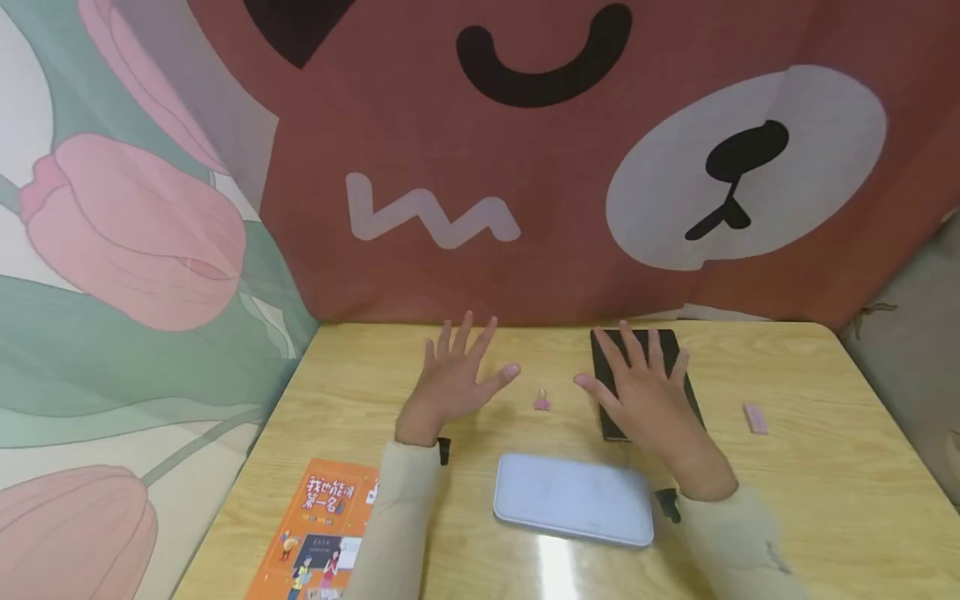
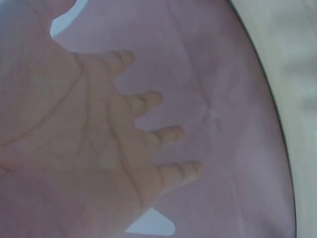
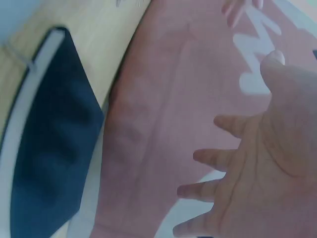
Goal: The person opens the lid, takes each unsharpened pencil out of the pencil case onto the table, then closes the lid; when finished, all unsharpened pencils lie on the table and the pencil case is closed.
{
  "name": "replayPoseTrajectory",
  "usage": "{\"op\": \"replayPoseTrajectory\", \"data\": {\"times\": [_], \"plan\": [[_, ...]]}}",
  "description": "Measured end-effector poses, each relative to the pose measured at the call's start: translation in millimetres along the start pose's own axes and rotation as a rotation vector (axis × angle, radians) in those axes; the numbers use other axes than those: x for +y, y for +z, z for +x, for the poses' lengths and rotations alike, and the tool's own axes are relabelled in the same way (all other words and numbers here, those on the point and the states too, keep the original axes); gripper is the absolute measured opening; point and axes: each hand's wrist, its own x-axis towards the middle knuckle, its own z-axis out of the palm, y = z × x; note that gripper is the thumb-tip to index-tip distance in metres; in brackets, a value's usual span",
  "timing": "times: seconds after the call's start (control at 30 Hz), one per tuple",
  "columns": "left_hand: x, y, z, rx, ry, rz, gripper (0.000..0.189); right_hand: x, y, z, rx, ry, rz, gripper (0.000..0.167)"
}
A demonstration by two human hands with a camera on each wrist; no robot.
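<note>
My left hand [image 1: 450, 387] is spread with straight fingers over the back left of the table and holds nothing. Its bare palm [image 2: 74, 129] fills much of the left wrist view. My right hand [image 1: 648, 400], fingers also spread, overlaps a black notebook [image 1: 611, 425] in the head view. The right wrist view shows a gap between that hand [image 3: 267, 168] and the dark notebook [image 3: 54, 139]. Between the hands lies a small pink binder clip [image 1: 542, 402]. Nearer the front is a pale, flat, rounded case [image 1: 573, 500].
An orange illustrated book [image 1: 315, 517] lies at the front left, partly behind the left sleeve [image 1: 397, 517]. A small pink block [image 1: 756, 418] lies right of the notebook. The wooden table [image 1: 817, 483] meets a red cartoon-printed cloth [image 1: 420, 283] at its back edge.
</note>
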Motion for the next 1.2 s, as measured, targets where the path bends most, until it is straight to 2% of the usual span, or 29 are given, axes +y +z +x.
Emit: {"op": "replayPoseTrajectory", "data": {"times": [0.07, 0.27, 0.4, 0.53, 0.7, 1.0, 1.1, 1.2], "plan": [[4.1, 5.3, -1.6, -0.011, 0.034, 0.012, 0.089, -6, 7, -2.0, 0.002, -0.034, 0.002, 0.087], [19.6, 28.9, -11.4, -0.051, 0.222, 0.011, 0.084, -18, 37, -15.8, 0.005, -0.148, -0.051, 0.086], [24.8, 49.0, -23.0, -0.079, 0.289, 0.032, 0.084, -16, 53, -35.7, 0.011, -0.217, -0.095, 0.094], [24.8, 63.1, -38.4, -0.079, 0.302, 0.065, 0.086, -11, 60, -55.4, 0.028, -0.268, -0.129, 0.098], [19.3, 73.3, -64.5, -0.078, 0.273, 0.107, 0.09, -8, 63, -72.2, 0.02, -0.32, -0.147, 0.106], [22.6, 86.1, -95.2, -0.147, 0.268, 0.116, 0.092, 0, 64, -101.8, -0.128, -0.348, -0.036, 0.121], [25.5, 87.5, -100.7, -0.162, 0.294, 0.143, 0.092, 1, 64, -103.0, -0.157, -0.349, -0.042, 0.115], [28.4, 86.2, -103.7, -0.149, 0.362, 0.178, 0.088, 2, 65, -102.0, -0.133, -0.377, -0.07, 0.108]]}}
